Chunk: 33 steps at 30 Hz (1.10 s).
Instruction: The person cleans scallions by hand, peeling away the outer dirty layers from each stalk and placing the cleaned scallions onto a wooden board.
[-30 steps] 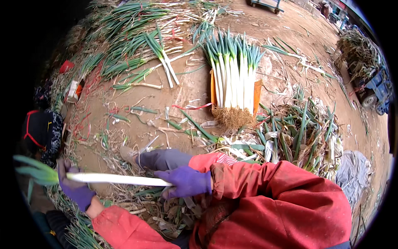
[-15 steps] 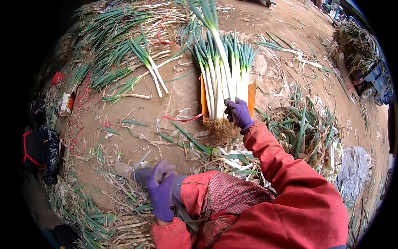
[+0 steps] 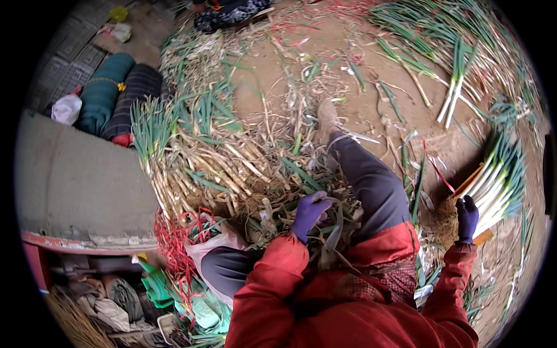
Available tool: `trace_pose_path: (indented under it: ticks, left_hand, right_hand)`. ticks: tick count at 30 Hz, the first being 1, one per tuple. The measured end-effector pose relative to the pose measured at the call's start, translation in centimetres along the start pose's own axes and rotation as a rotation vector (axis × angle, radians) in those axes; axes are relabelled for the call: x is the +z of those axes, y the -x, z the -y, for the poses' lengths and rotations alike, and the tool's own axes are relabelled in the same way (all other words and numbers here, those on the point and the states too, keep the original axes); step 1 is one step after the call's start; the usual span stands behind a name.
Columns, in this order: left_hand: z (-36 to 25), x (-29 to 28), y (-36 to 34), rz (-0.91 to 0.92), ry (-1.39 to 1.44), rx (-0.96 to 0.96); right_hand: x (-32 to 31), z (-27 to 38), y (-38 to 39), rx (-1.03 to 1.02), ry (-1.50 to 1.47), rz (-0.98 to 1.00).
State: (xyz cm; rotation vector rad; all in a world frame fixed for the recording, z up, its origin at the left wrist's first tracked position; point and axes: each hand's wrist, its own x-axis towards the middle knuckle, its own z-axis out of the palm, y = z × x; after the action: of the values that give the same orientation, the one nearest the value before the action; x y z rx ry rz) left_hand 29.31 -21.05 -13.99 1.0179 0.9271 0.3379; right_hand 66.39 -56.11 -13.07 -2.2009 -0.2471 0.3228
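Observation:
My left hand [image 3: 310, 214], in a purple glove, hovers over leafy scraps beside my bent leg. Its fingers are loosely apart and nothing shows in them. At the right, my right hand [image 3: 467, 219], gloved alike, has its fingers curled at the root end of a bundle of large green onions [image 3: 494, 177]. The stalk in its grip is largely hidden by the glove. White stalks and green tops of the bundle point up and right, over an orange holder [image 3: 483, 236]. Brown roots [image 3: 447, 223] bunch just left of the glove.
Untrimmed green onions [image 3: 214, 159] lie in a heap at left, beside tangled red ties [image 3: 174, 249]. A grey ledge [image 3: 81, 185] stands further left, with rolled blankets [image 3: 107, 93] behind. More onions [image 3: 452, 35] lie far right. A person's patterned clothing [image 3: 232, 14] shows at the top.
My view has swung left, bringing the ledge, red ties and onion heap into sight. The onion held upright earlier now lies in among the bundle. My right hand stays at the root end.

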Motion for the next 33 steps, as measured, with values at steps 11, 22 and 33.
trace_pose_path:
  ticks: [11,22,33]
  left_hand:
    - [3.3,-22.2,-7.7,-1.22,-0.666,0.07]
    - [0.7,-24.8,-8.2,-1.107,-0.442,0.004]
    - [-4.0,-1.6,8.5,-0.463,-0.14,0.408]
  right_hand:
    - [22.7,30.3,14.0,-0.985,0.051,0.622]
    - [31.4,28.0,17.0,-1.072,0.257,0.971]
    - [41.6,28.8,16.1,-0.021,-0.205,1.522]
